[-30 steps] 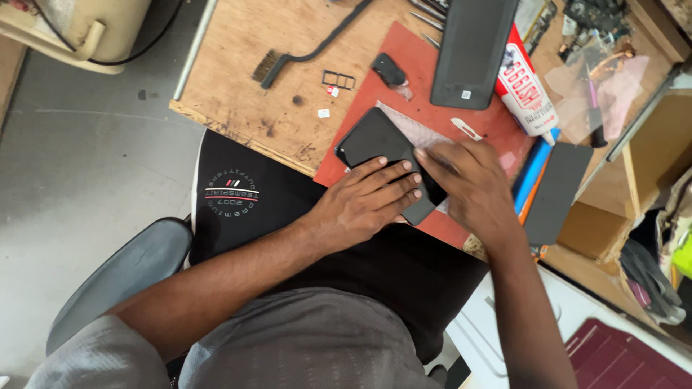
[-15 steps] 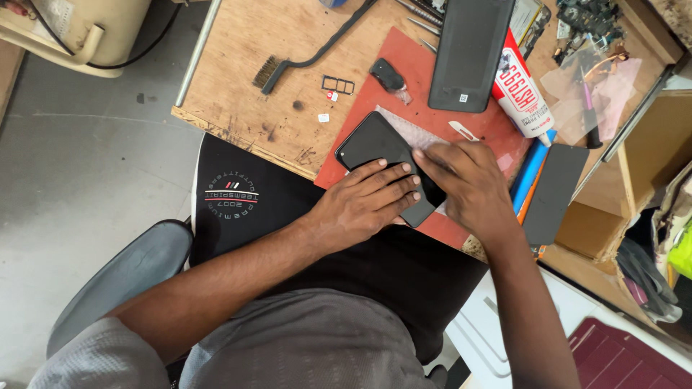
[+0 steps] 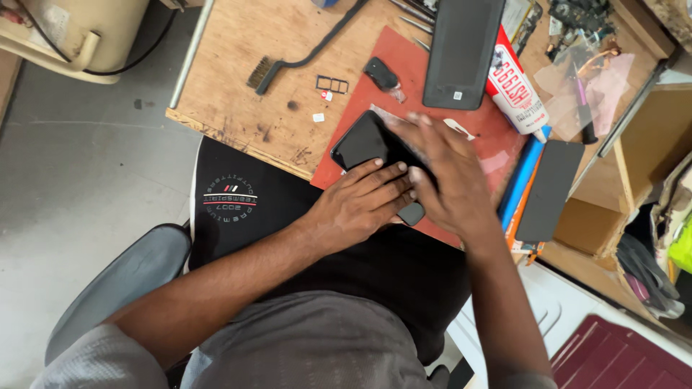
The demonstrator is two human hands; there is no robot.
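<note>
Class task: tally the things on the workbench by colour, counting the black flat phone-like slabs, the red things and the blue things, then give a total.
Black slabs: 3, phone under both hands, upright panel, panel at right
Red: 1, mat
Blue: 1, strip
Total: 5

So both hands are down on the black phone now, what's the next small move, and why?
Probably steady it first. The left hand pins the black phone flat on the red mat, while the right hand covers its other end and looks blurred, so what lies under it is hidden. Keep pressing, then slowly lift the right hand's fingers.

Phone half under blurred hands
</note>
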